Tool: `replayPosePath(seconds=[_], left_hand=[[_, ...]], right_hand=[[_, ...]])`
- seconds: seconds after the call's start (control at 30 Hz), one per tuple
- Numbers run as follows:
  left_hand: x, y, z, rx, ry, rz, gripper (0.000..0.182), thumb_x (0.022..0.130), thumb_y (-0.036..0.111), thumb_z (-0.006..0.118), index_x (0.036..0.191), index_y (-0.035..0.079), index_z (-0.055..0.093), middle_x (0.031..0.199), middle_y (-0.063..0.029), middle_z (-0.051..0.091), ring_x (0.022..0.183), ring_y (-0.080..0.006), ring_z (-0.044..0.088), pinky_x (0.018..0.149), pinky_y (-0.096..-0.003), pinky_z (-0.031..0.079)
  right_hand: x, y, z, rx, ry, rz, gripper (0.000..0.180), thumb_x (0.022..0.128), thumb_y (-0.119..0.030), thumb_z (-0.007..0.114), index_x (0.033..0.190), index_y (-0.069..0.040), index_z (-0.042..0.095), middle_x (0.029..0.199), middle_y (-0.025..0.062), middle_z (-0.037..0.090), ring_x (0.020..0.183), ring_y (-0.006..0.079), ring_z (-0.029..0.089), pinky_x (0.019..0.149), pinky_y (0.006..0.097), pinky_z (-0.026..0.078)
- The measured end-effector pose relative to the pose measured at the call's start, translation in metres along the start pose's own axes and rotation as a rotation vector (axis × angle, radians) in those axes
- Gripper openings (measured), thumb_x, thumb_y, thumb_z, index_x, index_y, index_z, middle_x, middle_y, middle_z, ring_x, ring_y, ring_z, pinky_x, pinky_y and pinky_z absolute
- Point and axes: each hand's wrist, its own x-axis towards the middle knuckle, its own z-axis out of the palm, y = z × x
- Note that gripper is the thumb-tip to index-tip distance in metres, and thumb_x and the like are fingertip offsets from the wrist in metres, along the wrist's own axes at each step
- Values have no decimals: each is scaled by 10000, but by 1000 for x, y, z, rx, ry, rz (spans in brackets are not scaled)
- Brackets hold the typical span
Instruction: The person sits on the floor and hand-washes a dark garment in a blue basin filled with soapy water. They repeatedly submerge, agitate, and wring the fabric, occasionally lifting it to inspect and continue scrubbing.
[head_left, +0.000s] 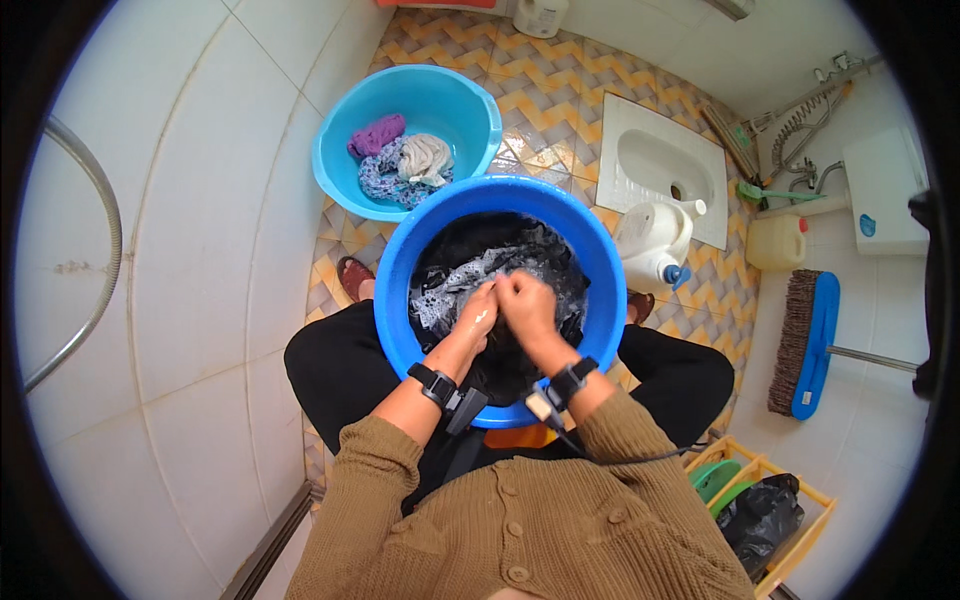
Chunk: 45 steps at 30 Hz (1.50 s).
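Observation:
A deep blue plastic basin stands between my knees, holding dark water and soaked laundry. Black fabric fills much of it, and a white cloth with a dark pattern lies bunched on top, left of centre. My left hand and my right hand meet over the middle of the basin, knuckles close together. Both have curled fingers and grip wet cloth; most of it is hidden beneath them, so I cannot tell which piece. My left hand looks wet and shiny.
Beyond, a light blue tub holds purple, floral and pale cloths. White plastic jugs stand right of the basin, before a squat toilet. A blue broom head leans at the right wall. A yellow rack holds a black plastic bag.

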Motion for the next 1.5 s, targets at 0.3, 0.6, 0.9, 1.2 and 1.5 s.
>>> replayPosePath(seconds=[0.3, 0.6, 0.9, 1.2, 1.5], left_hand=[[0, 29, 0, -215, -67, 200, 481, 938, 488, 296, 1001, 78, 538, 976, -100, 580, 912, -157, 543, 808, -312, 451], [12, 6, -19, -298, -73, 81, 653, 838, 563, 489, 1219, 33, 490, 1081, -92, 575, 958, -196, 550, 868, -325, 417], [-4, -8, 4, -29, 172, 48, 335, 910, 338, 465, 1086, 69, 561, 969, -49, 593, 887, -145, 535, 786, -294, 419], [-19, 13, 11, 138, 202, -77, 423, 900, 379, 498, 1071, -3, 561, 1011, -96, 600, 907, -169, 539, 829, -293, 408], [-20, 49, 10, -198, -288, -84, 382, 924, 392, 439, 1028, 43, 555, 963, -78, 603, 876, -165, 583, 768, -296, 489]], right_hand=[[37, -2, -65, 534, -333, -45, 179, 731, -67, 635, 907, -41, 609, 818, 24, 607, 798, 108, 557, 718, 254, 455], [28, -10, -64, 208, 183, -228, 136, 760, -7, 535, 873, -25, 608, 875, 138, 608, 855, 268, 585, 792, 330, 448], [-1, -17, -1, 190, 171, 95, 294, 771, -296, 628, 644, -32, 602, 667, 168, 569, 625, 353, 560, 574, 418, 437], [-10, 12, 1, 161, 215, 2, 291, 777, -271, 643, 659, -11, 590, 668, 168, 576, 619, 332, 568, 590, 384, 449], [12, 44, -56, 642, -461, -57, 668, 731, -299, 702, 1290, -70, 417, 1263, 155, 477, 1171, 255, 451, 979, 348, 343]])
